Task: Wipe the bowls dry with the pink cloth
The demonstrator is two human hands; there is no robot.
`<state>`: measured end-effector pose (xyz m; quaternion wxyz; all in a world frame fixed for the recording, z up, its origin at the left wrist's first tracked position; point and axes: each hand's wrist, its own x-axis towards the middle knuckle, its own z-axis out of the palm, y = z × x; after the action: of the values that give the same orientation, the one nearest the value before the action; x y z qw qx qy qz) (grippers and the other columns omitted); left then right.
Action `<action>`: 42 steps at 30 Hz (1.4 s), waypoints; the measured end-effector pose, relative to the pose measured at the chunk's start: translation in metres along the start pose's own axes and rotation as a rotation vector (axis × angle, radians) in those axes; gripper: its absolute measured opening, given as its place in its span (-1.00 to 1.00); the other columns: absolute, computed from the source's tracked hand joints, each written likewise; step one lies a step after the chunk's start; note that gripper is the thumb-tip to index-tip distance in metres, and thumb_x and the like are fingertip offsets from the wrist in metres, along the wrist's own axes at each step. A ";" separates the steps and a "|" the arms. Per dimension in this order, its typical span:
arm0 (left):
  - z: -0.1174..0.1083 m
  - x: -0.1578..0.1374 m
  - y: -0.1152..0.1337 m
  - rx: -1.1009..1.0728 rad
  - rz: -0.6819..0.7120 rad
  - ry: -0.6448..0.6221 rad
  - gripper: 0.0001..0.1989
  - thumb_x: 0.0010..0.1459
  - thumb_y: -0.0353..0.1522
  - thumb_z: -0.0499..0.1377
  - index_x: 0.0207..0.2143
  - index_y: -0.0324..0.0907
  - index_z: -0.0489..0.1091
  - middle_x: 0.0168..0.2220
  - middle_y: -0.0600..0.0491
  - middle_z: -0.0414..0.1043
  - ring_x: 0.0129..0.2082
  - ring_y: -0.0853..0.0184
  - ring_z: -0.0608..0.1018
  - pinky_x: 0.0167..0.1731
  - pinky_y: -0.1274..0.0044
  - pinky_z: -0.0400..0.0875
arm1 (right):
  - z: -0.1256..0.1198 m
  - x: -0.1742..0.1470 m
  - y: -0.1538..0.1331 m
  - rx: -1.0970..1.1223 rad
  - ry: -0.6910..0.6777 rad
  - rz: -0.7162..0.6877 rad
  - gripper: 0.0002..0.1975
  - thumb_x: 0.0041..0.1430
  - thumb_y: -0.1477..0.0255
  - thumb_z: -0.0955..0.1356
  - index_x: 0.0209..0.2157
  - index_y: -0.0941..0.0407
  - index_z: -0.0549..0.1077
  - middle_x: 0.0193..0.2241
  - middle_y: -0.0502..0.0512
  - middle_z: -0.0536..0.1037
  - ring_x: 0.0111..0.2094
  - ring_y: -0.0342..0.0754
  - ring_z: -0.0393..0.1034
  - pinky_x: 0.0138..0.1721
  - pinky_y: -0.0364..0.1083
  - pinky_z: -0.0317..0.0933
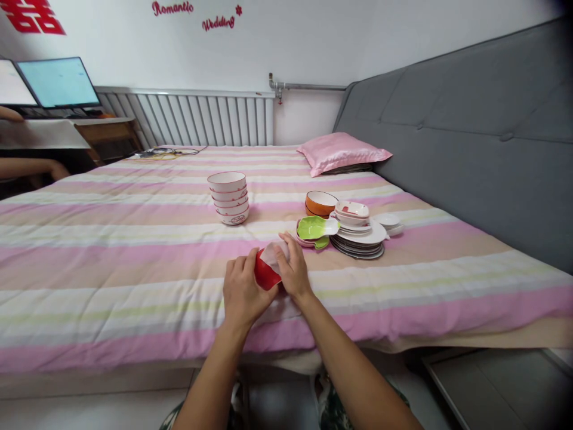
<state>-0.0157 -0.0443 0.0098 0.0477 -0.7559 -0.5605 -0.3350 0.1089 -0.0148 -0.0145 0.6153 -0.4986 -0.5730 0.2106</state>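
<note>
Both hands, left hand (242,292) and right hand (293,272), grasping a red bowl (265,275) near the bed's (134,263) front edge; wiping step, turning needed next.

Ahead of our hands, the bed (111,263) lies open from nine to eleven o'clock. At twelve o'clock the stack of white bowls (230,197) stands well apart. At one to two o'clock, the green dish (313,227), orange bowls (320,203) and plate stack (360,239) crowd the way.

The wall (313,42) bears red "Romantic" (172,8) and "Wedding" (218,23).
</note>
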 end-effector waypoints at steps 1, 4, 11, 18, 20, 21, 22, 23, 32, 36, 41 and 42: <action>0.000 0.000 0.000 -0.002 0.000 -0.002 -0.29 -0.20 -0.27 0.28 0.08 -0.20 0.25 -0.18 -0.09 0.40 -0.17 0.07 0.38 -0.11 0.33 0.31 | 0.000 0.000 0.001 0.001 -0.003 0.012 -0.58 0.25 0.21 0.21 0.05 0.12 0.32 0.14 0.22 0.32 0.23 0.03 0.08 0.24 0.11 -0.05; 0.000 0.000 0.001 -0.005 -0.005 -0.011 -0.28 -0.20 -0.27 0.28 0.08 -0.22 0.25 -0.17 -0.09 0.40 -0.16 0.07 0.37 -0.11 0.33 0.32 | 0.001 0.001 0.003 0.022 0.001 0.050 -0.56 0.25 0.19 0.19 0.06 0.11 0.32 0.14 0.20 0.32 0.22 0.02 0.09 0.24 0.11 -0.06; 0.000 0.001 0.003 0.017 -0.011 -0.022 -0.26 -0.20 -0.27 0.30 0.10 -0.24 0.24 -0.17 -0.08 0.40 -0.17 0.08 0.36 -0.11 0.34 0.31 | 0.002 0.004 0.008 0.132 0.026 0.145 -0.54 0.28 0.17 0.13 0.04 0.13 0.34 0.10 0.18 0.37 0.16 -0.02 0.18 0.20 0.03 0.02; 0.001 0.001 0.004 0.030 -0.011 -0.015 -0.27 -0.18 -0.23 0.28 0.09 -0.26 0.24 -0.17 -0.09 0.39 -0.17 0.08 0.36 -0.11 0.35 0.30 | 0.005 0.008 0.019 0.274 0.048 0.283 -0.53 0.26 0.15 0.12 0.01 0.12 0.37 0.09 0.17 0.39 0.14 -0.02 0.22 0.20 0.02 0.02; 0.001 0.001 0.004 0.033 -0.012 -0.018 -0.28 -0.18 -0.24 0.28 0.09 -0.24 0.24 -0.18 -0.08 0.39 -0.17 0.09 0.36 -0.11 0.35 0.30 | 0.007 0.009 0.023 0.324 0.055 0.317 -0.53 0.25 0.14 0.13 0.01 0.12 0.37 0.09 0.16 0.39 0.14 -0.02 0.23 0.20 0.02 0.03; 0.001 0.001 0.004 0.035 -0.012 -0.020 -0.28 -0.18 -0.24 0.28 0.08 -0.24 0.25 -0.18 -0.08 0.39 -0.18 0.09 0.36 -0.11 0.35 0.30 | 0.008 0.009 0.025 0.347 0.062 0.333 -0.53 0.25 0.14 0.13 0.01 0.12 0.37 0.09 0.15 0.39 0.14 -0.02 0.22 0.21 0.02 0.02; 0.000 0.001 0.004 0.037 -0.013 -0.021 -0.28 -0.19 -0.24 0.28 0.08 -0.24 0.25 -0.18 -0.08 0.39 -0.18 0.09 0.36 -0.11 0.35 0.30 | 0.009 0.010 0.028 0.366 0.071 0.348 -0.53 0.24 0.14 0.14 0.01 0.12 0.38 0.09 0.14 0.39 0.14 -0.02 0.22 0.21 0.02 0.02; 0.001 0.001 0.004 0.038 -0.013 -0.023 -0.28 -0.19 -0.24 0.28 0.08 -0.24 0.25 -0.18 -0.08 0.39 -0.18 0.09 0.36 -0.11 0.35 0.30 | 0.010 0.010 0.031 0.381 0.080 0.360 -0.53 0.24 0.14 0.14 0.00 0.11 0.38 0.09 0.13 0.39 0.15 -0.03 0.22 0.21 0.02 0.01; 0.001 0.002 0.002 0.031 -0.020 -0.025 -0.26 -0.21 -0.25 0.28 0.09 -0.26 0.25 -0.18 -0.09 0.39 -0.17 0.08 0.36 -0.10 0.35 0.30 | 0.007 0.008 0.025 0.245 0.055 0.303 -0.49 0.26 0.13 0.11 0.07 0.12 0.34 0.14 0.16 0.35 0.18 -0.03 0.18 0.22 0.04 0.00; 0.000 0.001 0.000 0.026 -0.027 -0.021 -0.24 -0.21 -0.25 0.29 0.10 -0.26 0.24 -0.17 -0.09 0.40 -0.17 0.08 0.36 -0.10 0.34 0.31 | 0.001 0.004 0.007 0.040 -0.023 0.080 -0.52 0.27 0.19 0.13 0.11 0.12 0.29 0.15 0.17 0.33 0.21 -0.02 0.12 0.24 0.05 -0.03; 0.001 0.000 -0.003 0.019 -0.027 0.000 -0.26 -0.19 -0.24 0.27 0.10 -0.24 0.24 -0.17 -0.08 0.40 -0.18 0.10 0.37 -0.11 0.35 0.31 | -0.002 -0.003 -0.004 -0.138 -0.096 -0.072 -0.51 0.24 0.20 0.20 0.15 0.08 0.27 0.19 0.17 0.26 0.27 0.04 0.00 0.24 0.10 -0.05; 0.001 0.000 -0.004 0.021 -0.029 0.002 -0.27 -0.18 -0.24 0.27 0.10 -0.25 0.24 -0.17 -0.09 0.40 -0.19 0.10 0.37 -0.11 0.35 0.31 | -0.002 -0.004 -0.005 -0.157 -0.105 -0.077 -0.51 0.23 0.19 0.21 0.15 0.07 0.27 0.21 0.17 0.23 0.27 0.05 0.00 0.24 0.10 -0.04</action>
<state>-0.0185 -0.0427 0.0075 0.0514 -0.7468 -0.5748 -0.3305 0.1086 -0.0209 -0.0114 0.5510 -0.5113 -0.6380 0.1671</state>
